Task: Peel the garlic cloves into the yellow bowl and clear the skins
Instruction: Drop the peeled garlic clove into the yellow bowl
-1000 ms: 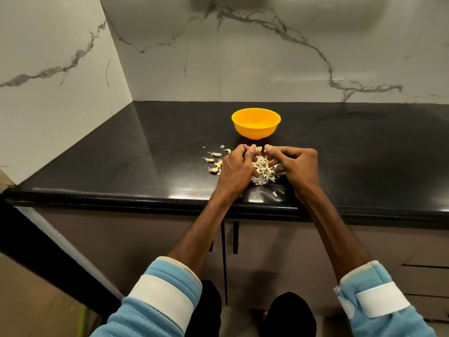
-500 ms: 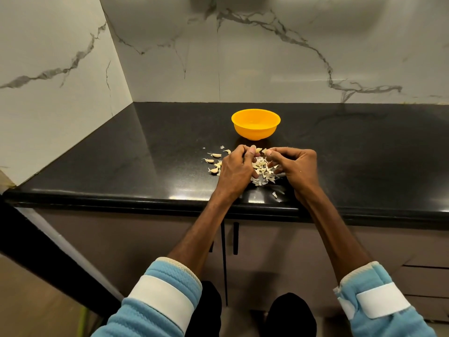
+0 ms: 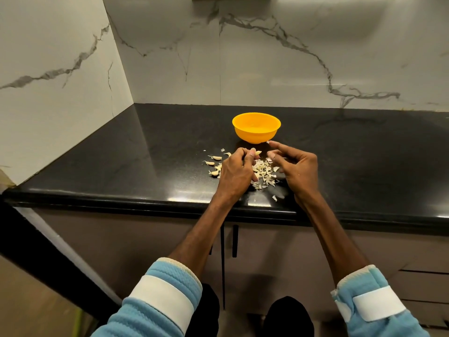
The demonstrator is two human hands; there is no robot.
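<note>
The yellow bowl (image 3: 255,135) stands on the black countertop (image 3: 145,161) just beyond my hands; I cannot make out what is inside it. My left hand (image 3: 236,171) pinches a pale garlic clove (image 3: 257,153) at its fingertips. My right hand (image 3: 297,166) is a little to the right of the clove and not touching it. Its forefinger is stretched toward the bowl's base with a tiny scrap of skin at the tip, and its thumb is apart from it. A pile of garlic skins (image 3: 264,174) lies between and under both hands. Several loose cloves (image 3: 217,157) lie left of my left hand.
Marble walls close the counter at the back and on the left. The counter's front edge (image 3: 170,205) runs just under my wrists, with a stray skin flake (image 3: 274,198) near it. Cabinet doors with dark handles (image 3: 234,240) are below.
My hands were together, both working on the clove. Now my right hand has pulled away to the right and its forefinger has straightened; my left hand keeps the clove.
</note>
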